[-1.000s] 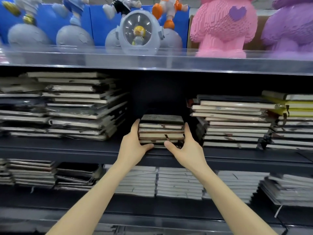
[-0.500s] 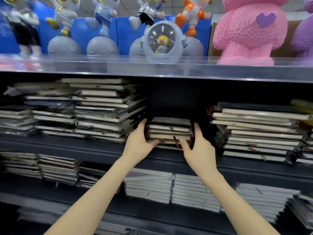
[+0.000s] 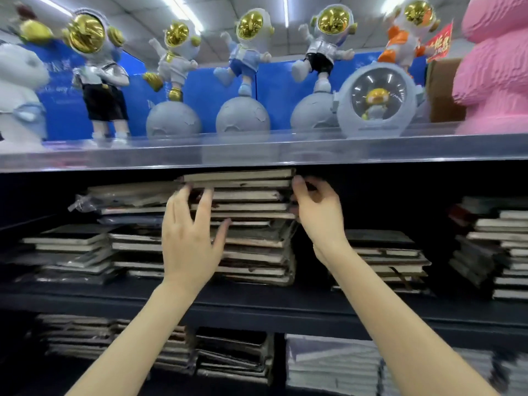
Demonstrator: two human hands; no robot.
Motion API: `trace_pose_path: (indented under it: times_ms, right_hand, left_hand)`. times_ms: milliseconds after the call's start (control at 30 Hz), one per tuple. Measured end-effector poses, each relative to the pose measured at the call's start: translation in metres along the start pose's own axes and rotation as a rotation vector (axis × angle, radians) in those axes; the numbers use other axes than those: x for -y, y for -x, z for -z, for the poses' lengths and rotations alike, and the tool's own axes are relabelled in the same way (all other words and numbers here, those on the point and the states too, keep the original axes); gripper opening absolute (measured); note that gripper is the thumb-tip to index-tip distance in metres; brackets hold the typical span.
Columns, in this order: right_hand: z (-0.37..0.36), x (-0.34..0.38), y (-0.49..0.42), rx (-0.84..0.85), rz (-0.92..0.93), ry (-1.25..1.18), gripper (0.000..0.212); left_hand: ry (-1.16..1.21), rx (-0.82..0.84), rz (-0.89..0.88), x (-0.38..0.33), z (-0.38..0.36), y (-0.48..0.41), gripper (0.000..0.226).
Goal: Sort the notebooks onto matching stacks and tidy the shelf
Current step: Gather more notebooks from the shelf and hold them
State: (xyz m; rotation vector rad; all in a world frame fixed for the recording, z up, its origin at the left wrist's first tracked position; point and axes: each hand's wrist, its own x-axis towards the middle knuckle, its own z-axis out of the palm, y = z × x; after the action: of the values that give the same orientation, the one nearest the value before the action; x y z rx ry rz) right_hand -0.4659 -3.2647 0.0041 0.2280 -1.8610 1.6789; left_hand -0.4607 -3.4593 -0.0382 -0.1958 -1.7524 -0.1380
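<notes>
Tall notebook stack (image 3: 251, 252) on middle shelf (image 3: 257, 301) is touched by left hand (image 3: 191, 238), fingers spread; right hand (image 3: 317, 212) is curled at its edge, grip unclear. Uneven stack could be toppled by a lopsided push.

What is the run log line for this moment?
left hand: fingers flat on tall notebook stack | right hand: at stack's right edge, grip unclear

Notebooks (image 3: 248, 207): worn matt covers, pale paper page edges. Shelf (image 3: 257, 298): dark, matt, smooth. Rail (image 3: 257, 151) above: clear glossy plastic. Astronauts (image 3: 245, 57): glossy plastic, mirror-gold visors (image 3: 250, 24). Pink bear (image 3: 494, 67): rough, studded with tiny bricks. Crinkled clear wrap (image 3: 78, 202) on one left stack.
</notes>
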Motion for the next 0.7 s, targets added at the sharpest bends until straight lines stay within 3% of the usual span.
trace_pose_path:
  times_ms: [67, 167, 233, 367, 433, 567, 700]
  right_hand:
    - [-0.013, 0.002, -0.005, -0.025, -0.005, -0.041, 0.063]
    - [-0.025, 0.007, -0.007, -0.055, -0.007, -0.041, 0.033]
    - [-0.029, 0.011, -0.008, -0.063, 0.005, -0.008, 0.027]
    - [-0.035, 0.008, -0.002, -0.088, 0.065, 0.043, 0.058]
    - [-0.033, 0.005, 0.002, -0.105, 0.081, 0.041, 0.058]
    - [-0.022, 0.008, 0.016, -0.128, 0.119, 0.074, 0.032]
    - [0.001, 0.024, 0.051, -0.059, 0.147, 0.014, 0.012]
  left_hand:
    - [0.028, 0.011, -0.02, 0.014, -0.005, -0.006, 0.051]
    - [0.086, 0.018, -0.034, 0.025, -0.009, -0.011, 0.055]
    - [0.097, 0.027, 0.029, 0.031, -0.01, -0.013, 0.057]
    - [0.335, 0.093, 0.14, 0.033, -0.008, -0.013, 0.065]
    - [0.412, 0.105, 0.143, 0.032, -0.005, -0.012, 0.068]
    - [0.354, 0.112, 0.067, 0.031, 0.005, -0.006, 0.076]
    - [0.309, 0.042, -0.066, 0.029, 0.025, 0.006, 0.066]
